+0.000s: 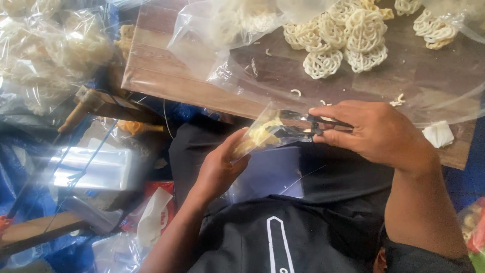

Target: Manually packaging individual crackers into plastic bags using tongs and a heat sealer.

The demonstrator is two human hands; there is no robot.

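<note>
1. Spanning the upper frame, the wooden table (166, 76) carries a heap of pale lattice crackers (338, 38) at its far side, within reach of the seated person; loose crumbs lie between the heap and the near edge.
2. Lying open on the table, a large clear plastic bag (212, 35) sits left of the heap, apparently as stock or wrapping.
3. Resting at the far left on the floor, filled packets of crackers (55, 55) are stacked well apart from the work.
4. Holding position over the lap, the small clear bag (265, 134) with yellowish crackers inside sits just below the table edge, between both hands.
5. The left hand (220, 167) is clenched on the bag's lower end, steadying it, judged to keep the mouth presented rightward.
6. The right hand (379, 134) grasps a dark handled tool (308, 124), its tip touching the bag's upper end; the bag lies directly left of this grip.
</note>
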